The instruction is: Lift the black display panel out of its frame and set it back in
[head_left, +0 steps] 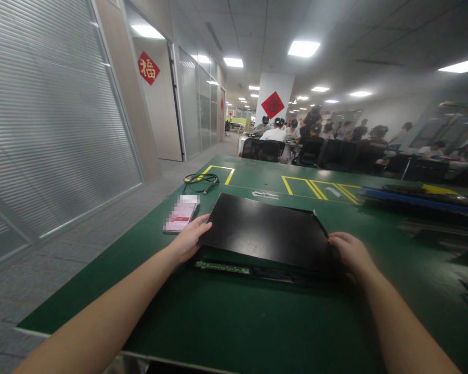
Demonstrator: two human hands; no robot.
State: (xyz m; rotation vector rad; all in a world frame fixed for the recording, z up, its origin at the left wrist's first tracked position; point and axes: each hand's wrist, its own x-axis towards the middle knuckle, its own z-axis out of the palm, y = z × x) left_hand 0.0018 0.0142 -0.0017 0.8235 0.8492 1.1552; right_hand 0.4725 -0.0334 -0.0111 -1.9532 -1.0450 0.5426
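Note:
A flat black screen panel [267,228] is held between both hands, tilted above the green tabletop. My left hand [191,238] grips its left edge, thumb on top. At its right edge my right hand [347,252] is closed, with the lower fingers partly hidden. A thin strip or loose edge piece stands out along the panel's upper right side. Under the near edge a narrow green circuit board [222,268] shows, with dark parts beside it. How the board joins the panel I cannot tell.
On the green table [234,322] a phone [181,214] lies left of the panel, with a coiled black cable [200,182] behind it. Blue and black stacked parts [421,200] are at the right. Yellow tape marks the far side. Several people sit and stand beyond black chairs [261,149].

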